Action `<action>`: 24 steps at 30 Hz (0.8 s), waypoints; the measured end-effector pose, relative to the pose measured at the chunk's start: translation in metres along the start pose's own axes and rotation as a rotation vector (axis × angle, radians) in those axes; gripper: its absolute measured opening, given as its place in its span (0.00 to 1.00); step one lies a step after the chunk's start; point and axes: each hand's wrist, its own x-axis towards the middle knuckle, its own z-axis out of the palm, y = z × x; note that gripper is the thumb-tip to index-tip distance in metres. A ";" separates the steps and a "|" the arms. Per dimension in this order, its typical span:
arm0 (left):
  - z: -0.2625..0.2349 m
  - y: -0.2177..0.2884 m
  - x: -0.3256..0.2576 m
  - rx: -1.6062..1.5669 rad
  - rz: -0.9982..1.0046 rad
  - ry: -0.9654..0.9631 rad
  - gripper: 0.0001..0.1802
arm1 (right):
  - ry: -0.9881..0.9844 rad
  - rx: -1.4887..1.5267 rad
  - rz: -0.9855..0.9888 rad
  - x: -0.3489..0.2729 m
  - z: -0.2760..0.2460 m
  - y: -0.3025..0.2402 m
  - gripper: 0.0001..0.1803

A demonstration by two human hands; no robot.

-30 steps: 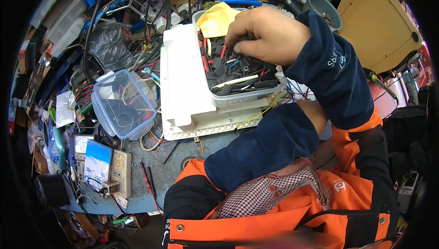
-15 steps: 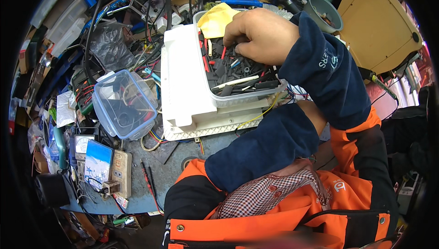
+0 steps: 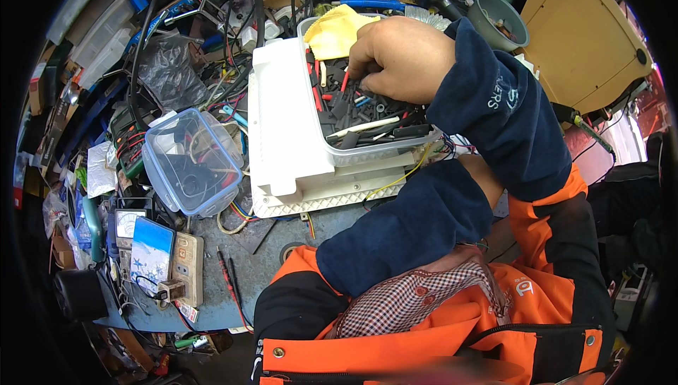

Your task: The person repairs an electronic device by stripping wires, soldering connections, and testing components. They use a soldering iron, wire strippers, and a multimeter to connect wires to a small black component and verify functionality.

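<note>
**Desk:** Who is at the centre of the frame?

**Photographer:** A person in an orange-and-black jacket, right hand [image 3: 406,56] lowered over a clear plastic tub [image 3: 385,152] at a cluttered workbench [image 3: 272,254].

**Desk:** And the tub's contents?

**Photographer:** Short tubes and sleeves [image 3: 353,111], mostly black, some red. A longer white tube [image 3: 365,127] lies across the near end. The tub sits on a white casing [image 3: 272,116], and a yellow cloth [image 3: 333,32] drapes over its far left corner.

**Desk:** How does the right hand stand?

**Photographer:** Fingers bent, thumb near the forefinger, the gap narrow. A red tube [image 3: 345,80] shows just beside the fingertips; whether the hand grips any piece, I cannot tell.

**Desk:** The left?

**Photographer:** The left forearm [image 3: 417,208] crosses in front of the body, its wrist passing behind the right sleeve [image 3: 505,109]. The left hand is hidden, its state impossible to tell.

**Desk:** Anything nearby?

**Photographer:** To the left, an open clear container [image 3: 192,166] with a bluish rim leans tilted; nearer, red and black probes [image 3: 227,272] lie side by side.
</note>
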 end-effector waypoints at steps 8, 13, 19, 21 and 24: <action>-0.084 0.018 -0.011 -0.026 -0.037 -0.244 0.27 | 0.017 -0.017 0.054 -0.001 -0.002 0.007 0.11; -0.081 0.014 -0.016 -0.023 -0.004 -0.167 0.28 | 0.022 -0.027 0.065 0.002 -0.003 0.001 0.13; -0.006 0.003 -0.015 0.325 0.027 0.177 0.27 | 0.029 -0.056 0.048 0.001 0.004 0.001 0.14; -0.011 0.005 -0.010 0.100 -0.018 0.072 0.27 | 0.039 -0.052 0.034 0.002 0.006 0.002 0.14; -0.021 0.007 -0.009 -0.018 -0.025 -0.006 0.27 | 0.073 -0.032 0.006 0.001 0.011 0.006 0.14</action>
